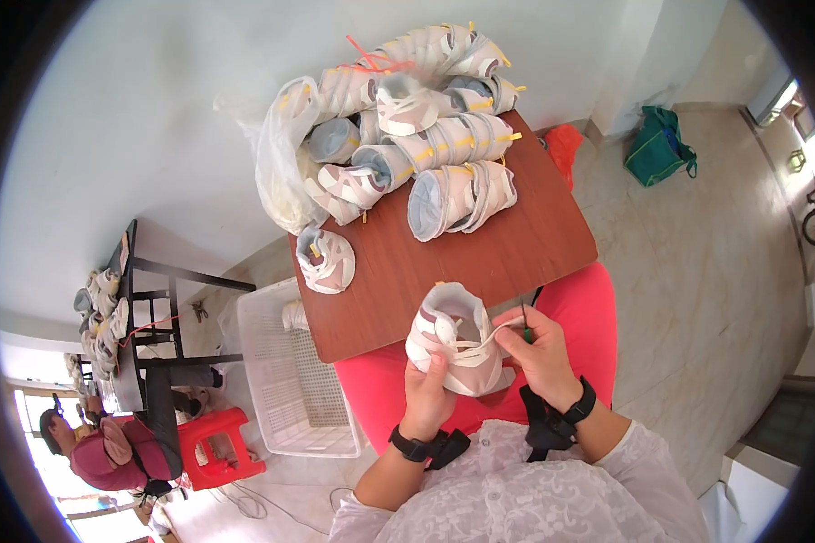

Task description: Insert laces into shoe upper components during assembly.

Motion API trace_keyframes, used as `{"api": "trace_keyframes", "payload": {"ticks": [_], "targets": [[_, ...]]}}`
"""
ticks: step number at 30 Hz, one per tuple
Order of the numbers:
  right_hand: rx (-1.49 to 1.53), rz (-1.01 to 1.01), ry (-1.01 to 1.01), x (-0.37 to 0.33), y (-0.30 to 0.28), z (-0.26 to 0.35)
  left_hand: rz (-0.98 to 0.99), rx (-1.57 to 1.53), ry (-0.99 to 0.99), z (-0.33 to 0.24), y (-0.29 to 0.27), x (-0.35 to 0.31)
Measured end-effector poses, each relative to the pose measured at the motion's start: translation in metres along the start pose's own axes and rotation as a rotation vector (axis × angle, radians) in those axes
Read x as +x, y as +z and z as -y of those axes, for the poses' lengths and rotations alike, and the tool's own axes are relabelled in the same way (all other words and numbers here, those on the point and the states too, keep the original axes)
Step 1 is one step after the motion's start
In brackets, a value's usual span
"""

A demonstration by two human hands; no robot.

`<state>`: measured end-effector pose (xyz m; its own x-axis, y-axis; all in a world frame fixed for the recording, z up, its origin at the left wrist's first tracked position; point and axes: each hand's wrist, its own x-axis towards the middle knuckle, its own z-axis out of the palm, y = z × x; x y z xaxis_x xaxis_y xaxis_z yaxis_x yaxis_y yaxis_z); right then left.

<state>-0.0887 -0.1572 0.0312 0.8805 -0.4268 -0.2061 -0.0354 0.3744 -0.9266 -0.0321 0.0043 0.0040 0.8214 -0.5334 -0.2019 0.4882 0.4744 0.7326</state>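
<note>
A white and pale pink shoe upper (476, 373) with a grey lining is held over my lap, its opening facing up. My left hand (428, 391) is closed on its left side, thumb near the lacing. At the other side, my right hand (541, 351) pinches a white shoelace (507, 323) pulled out from the upper. A thin dark tool with a green part (527, 333) also sticks out between the right fingers; its exact kind is unclear. On the brown table (398, 299), a single laced upper (325, 260) stands at the left edge.
Several nested rows of uppers (462, 195) cover the table's far half, beside a clear plastic bag (285, 167). A white plastic crate (281, 398) stands left of the table. A green bag (658, 147) lies on the floor, right. Far left, a person sits near a red stool (215, 448).
</note>
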Motion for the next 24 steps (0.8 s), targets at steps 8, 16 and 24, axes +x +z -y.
{"api": "trace_keyframes", "payload": {"ticks": [8, 16, 24], "targets": [[-0.127, 0.111, 0.032, 0.005, -0.012, 0.017, 0.035, 0.037, -0.055, -0.004, 0.001, 0.002], [-0.028, 0.178, 0.188, 0.003, -0.009, 0.027, 0.065, 0.123, -0.036, 0.002, -0.007, 0.004], [-0.082, 0.073, 0.063, 0.001, -0.005, 0.019, 0.063, 0.031, -0.022, 0.005, -0.012, 0.004]]}}
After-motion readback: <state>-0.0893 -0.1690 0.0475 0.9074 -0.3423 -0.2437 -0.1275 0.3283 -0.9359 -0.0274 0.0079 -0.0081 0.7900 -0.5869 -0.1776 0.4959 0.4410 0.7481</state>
